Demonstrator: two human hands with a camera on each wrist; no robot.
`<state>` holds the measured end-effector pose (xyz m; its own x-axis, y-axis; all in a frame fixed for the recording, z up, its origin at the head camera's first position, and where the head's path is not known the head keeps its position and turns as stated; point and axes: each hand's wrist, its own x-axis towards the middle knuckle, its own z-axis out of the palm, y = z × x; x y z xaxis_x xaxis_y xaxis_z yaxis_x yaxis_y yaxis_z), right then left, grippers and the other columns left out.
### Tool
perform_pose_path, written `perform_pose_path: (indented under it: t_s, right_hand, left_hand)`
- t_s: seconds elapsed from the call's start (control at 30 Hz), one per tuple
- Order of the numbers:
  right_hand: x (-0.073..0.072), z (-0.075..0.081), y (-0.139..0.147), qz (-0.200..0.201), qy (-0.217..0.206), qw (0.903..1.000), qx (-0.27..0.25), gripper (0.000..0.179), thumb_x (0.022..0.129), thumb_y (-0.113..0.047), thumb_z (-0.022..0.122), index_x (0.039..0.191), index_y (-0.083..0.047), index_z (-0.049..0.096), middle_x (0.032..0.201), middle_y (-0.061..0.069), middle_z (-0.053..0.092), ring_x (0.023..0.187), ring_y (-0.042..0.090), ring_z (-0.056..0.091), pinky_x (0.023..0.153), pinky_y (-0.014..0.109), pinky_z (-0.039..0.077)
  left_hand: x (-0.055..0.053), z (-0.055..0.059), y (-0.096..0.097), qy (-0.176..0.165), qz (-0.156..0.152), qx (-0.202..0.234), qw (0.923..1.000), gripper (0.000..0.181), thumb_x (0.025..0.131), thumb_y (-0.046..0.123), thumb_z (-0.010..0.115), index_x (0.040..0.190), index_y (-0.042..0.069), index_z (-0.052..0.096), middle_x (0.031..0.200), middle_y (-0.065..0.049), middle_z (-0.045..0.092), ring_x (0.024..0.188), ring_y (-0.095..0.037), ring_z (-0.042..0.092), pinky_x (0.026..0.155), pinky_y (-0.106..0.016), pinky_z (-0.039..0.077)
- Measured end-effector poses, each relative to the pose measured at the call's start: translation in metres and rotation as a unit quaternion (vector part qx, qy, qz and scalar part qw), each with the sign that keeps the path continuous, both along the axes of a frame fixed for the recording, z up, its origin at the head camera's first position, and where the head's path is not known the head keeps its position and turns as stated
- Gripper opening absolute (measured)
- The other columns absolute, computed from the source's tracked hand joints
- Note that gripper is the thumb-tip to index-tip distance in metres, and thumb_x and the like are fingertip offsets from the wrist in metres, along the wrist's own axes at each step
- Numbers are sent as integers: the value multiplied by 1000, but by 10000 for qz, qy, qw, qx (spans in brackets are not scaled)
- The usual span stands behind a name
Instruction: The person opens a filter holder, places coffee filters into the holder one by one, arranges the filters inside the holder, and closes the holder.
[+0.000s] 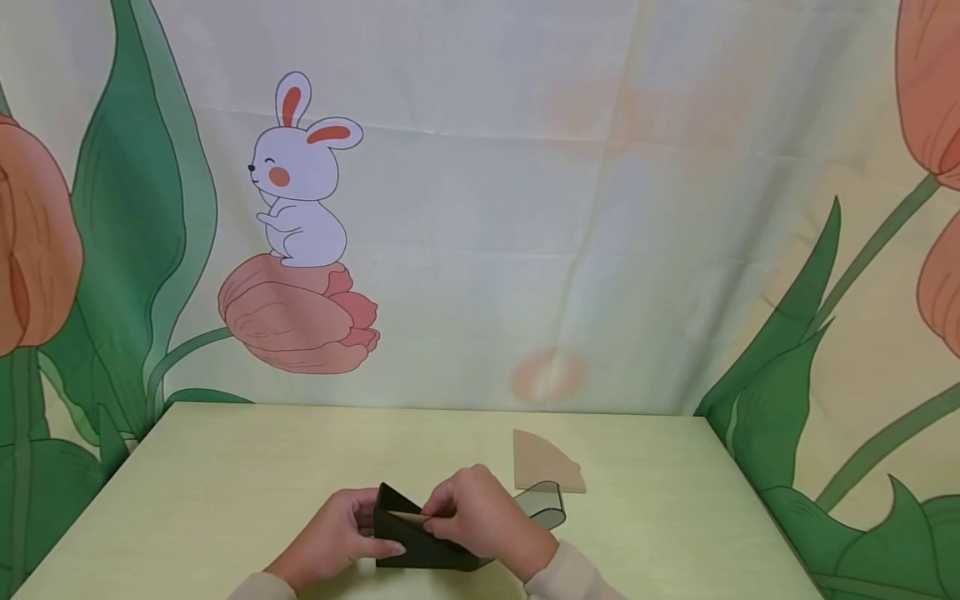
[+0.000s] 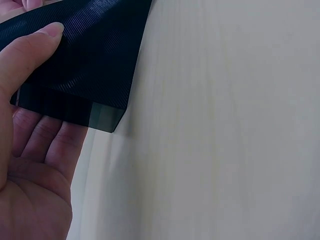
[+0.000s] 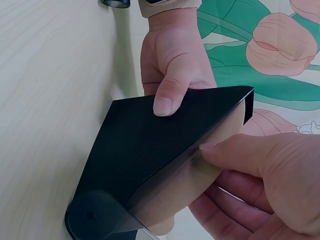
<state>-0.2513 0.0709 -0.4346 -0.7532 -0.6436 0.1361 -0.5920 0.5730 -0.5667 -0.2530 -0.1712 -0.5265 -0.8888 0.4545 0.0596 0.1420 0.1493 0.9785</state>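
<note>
A black wedge-shaped coffee filter holder (image 1: 431,550) stands tilted low over the table. My left hand (image 1: 337,533) grips its left end, thumb across the ribbed front face and fingers behind it. At its open slanted top, my right hand (image 1: 476,512) pinches the edge of a brown paper coffee filter (image 3: 180,187). That filter sits partly inside the holder, its lower part hidden between the black walls. A smoky see-through lid (image 1: 551,504) hangs swung out on the hinge at the holder's right end. Beyond it, another fan-shaped brown filter (image 1: 543,462) lies flat on the table.
The pale wooden table (image 1: 225,467) runs back to a cloth backdrop (image 1: 465,208) printed with tulips and a rabbit. Its left and right edges drop off beside the printed leaves.
</note>
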Motion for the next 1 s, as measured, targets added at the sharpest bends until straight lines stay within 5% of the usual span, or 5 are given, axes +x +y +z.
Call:
perform_pose_path:
  t_s: [0.5,0.77,0.9,1.0]
  right_hand:
    - [-1,-4,-1,-27,-2,10000,72,5,85,-9,84,86,-14,83,77,-10,78,66,-13,60,63,7,48]
    - [0,14,11,-100,-579,9983,-52,14,85,-14,84,98,-10,82,89,-4,79,79,1,70,72,14,54]
    - [-4,28,25,-150,-668,9975,-183,24,86,-21,84,107,-10,79,102,2,79,94,17,75,81,22,57]
    - [-10,39,38,-297,-649,9971,-281,27,89,-28,82,111,-13,79,105,0,79,95,15,74,83,25,58]
  left_hand:
    - [0,2,0,12,35,-122,9999,47,80,21,89,118,2,70,112,-12,77,97,-18,75,84,-25,59]
    - [1,0,-2,23,-5,-10,10000,47,80,19,89,119,1,69,112,-14,77,96,-18,75,82,-23,59]
    - [2,0,-1,77,-10,16,10000,46,80,17,89,119,0,69,111,-15,76,95,-18,75,82,-24,59]
    - [2,0,0,126,-11,7,9999,46,81,16,89,119,0,69,111,-16,76,95,-18,75,81,-24,59]
